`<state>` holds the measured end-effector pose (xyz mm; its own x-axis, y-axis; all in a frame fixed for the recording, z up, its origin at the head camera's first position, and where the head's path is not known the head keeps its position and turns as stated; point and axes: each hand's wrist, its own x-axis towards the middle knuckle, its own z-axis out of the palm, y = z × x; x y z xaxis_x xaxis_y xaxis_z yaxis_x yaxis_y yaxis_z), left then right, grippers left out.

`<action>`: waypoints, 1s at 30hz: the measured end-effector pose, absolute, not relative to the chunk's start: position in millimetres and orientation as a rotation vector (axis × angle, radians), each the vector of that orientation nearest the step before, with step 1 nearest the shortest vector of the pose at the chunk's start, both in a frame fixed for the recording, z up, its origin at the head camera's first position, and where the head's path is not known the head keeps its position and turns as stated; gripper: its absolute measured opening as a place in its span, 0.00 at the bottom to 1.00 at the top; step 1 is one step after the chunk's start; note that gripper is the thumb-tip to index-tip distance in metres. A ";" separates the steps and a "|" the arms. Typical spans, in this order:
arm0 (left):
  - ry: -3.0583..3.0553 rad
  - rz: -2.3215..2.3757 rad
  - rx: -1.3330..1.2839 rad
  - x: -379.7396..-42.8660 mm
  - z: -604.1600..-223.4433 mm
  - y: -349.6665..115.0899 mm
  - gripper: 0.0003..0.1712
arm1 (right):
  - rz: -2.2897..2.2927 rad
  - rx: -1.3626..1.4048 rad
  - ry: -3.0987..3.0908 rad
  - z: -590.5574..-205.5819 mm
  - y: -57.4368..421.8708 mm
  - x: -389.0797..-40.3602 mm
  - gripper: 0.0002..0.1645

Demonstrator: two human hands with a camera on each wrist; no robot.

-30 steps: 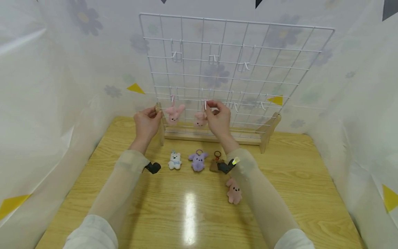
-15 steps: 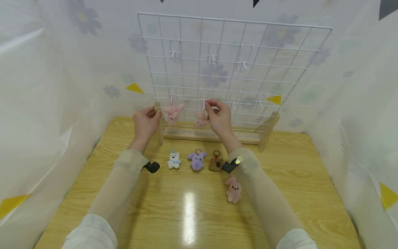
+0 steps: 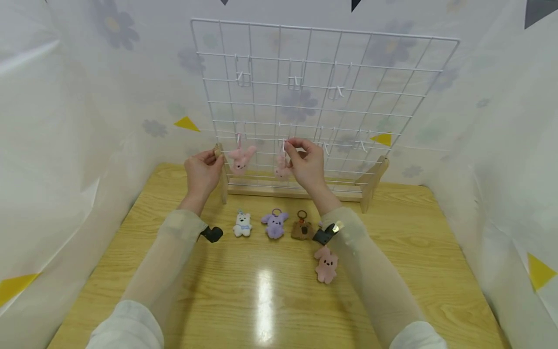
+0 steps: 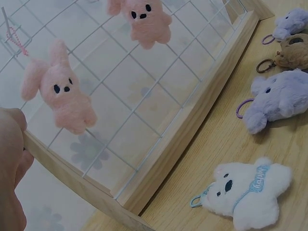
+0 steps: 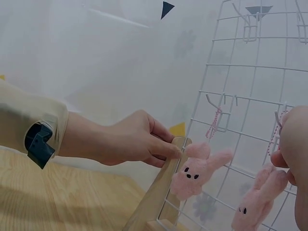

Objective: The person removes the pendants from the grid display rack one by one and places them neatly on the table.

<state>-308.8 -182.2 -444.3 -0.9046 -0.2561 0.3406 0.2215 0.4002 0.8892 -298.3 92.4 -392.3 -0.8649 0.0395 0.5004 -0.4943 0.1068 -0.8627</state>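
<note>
My left hand pinches the top of the wooden upright at the left end of a white wire grid rack. With thumb and fingertips, my right hand pinches the pink bead chain of a pink bunny plush keychain, right at a white hook. That bunny dangles below the hand, partly covered by it in the head view. A similar pink bunny plush keychain hangs by its chain from the hook to the left, between my hands.
On the wooden table lie a white bear plush, a purple plush, a brown plush and a pink plush. Another purple plush is mostly behind my right wrist. Further hooks hang on the grid.
The pink bunny under my right hand has swung slightly right and turned. My right hand stays at the hook, my left on the upright. The whole head view has shifted a little.
</note>
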 end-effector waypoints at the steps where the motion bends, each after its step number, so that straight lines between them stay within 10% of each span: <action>1: -2.236 -1.512 0.028 -308.8 -444.4 -182.3 0.17 | 1.812 0.445 -1.996 -391.5 92.4 -297.6 0.09; 30: -2.226 -1.542 0.037 -309.2 -445.0 -182.1 0.17 | 1.870 0.501 -1.987 -382.4 94.4 -284.2 0.09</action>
<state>-309.2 -182.1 -445.0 -0.9071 -0.2607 0.3303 0.2176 0.3811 0.8985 -284.2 94.4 -382.4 -0.8702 -0.0080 0.4927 -0.4923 0.0583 -0.8685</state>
